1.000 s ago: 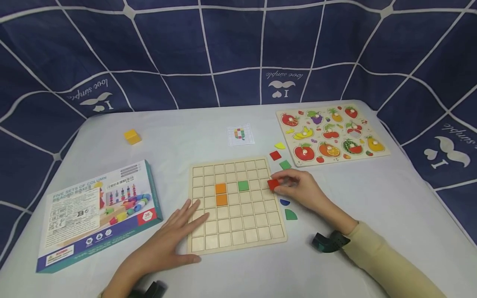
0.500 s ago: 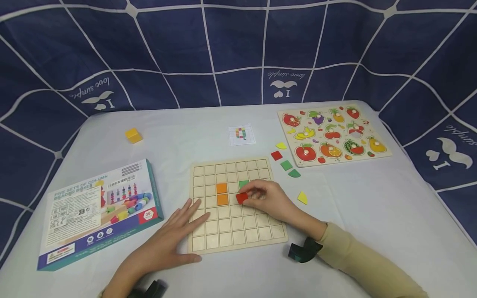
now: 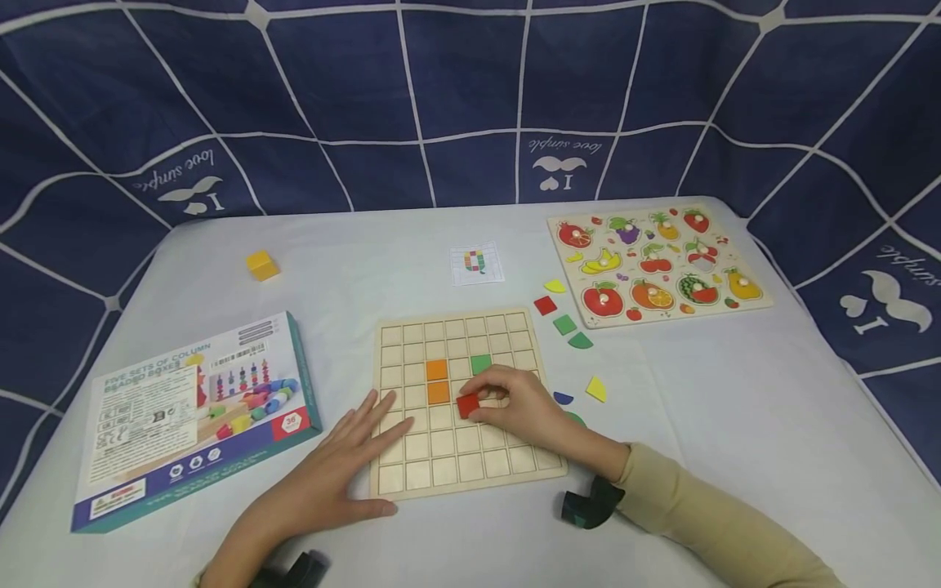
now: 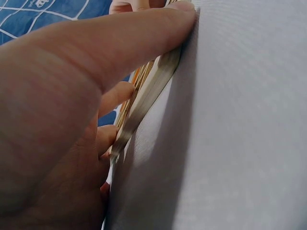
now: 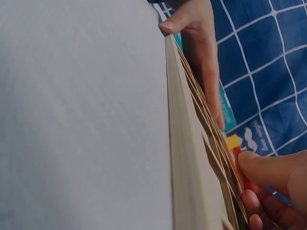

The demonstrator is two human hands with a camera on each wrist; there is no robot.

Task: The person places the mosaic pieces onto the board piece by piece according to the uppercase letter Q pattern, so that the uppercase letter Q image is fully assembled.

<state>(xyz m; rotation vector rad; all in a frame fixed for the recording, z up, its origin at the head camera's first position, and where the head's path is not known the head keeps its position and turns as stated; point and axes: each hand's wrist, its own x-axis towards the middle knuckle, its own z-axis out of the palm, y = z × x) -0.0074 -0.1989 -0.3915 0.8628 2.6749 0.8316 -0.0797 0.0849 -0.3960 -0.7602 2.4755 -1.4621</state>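
My right hand (image 3: 518, 404) pinches a red square tile (image 3: 466, 406) between thumb and fingers, low over the middle of a wooden grid board (image 3: 417, 474). In the right wrist view the red tile (image 5: 247, 183) stands on edge at the fingertips, close to the grid. Two orange square tiles (image 3: 437, 381) sit in cells one above the other, left of the held tile. A green square tile (image 3: 481, 363) lies in a cell just beyond it. Spread across the board's left edge, my left hand (image 3: 334, 469) rests with straight fingers, its thumb (image 4: 158, 36) by the near corner.
Loose red, green, yellow and blue pieces, among them a yellow one (image 3: 596, 389), lie right of the board. A pattern card (image 3: 476, 263) lies behind it. A fruit puzzle (image 3: 662, 269) is at back right, a toy box (image 3: 194, 416) at left, yellow blocks (image 3: 261, 266) at back left.
My right hand has carried the red tile left from the board's right edge to its middle, then slightly nearer and lower. My left hand has stayed in place.
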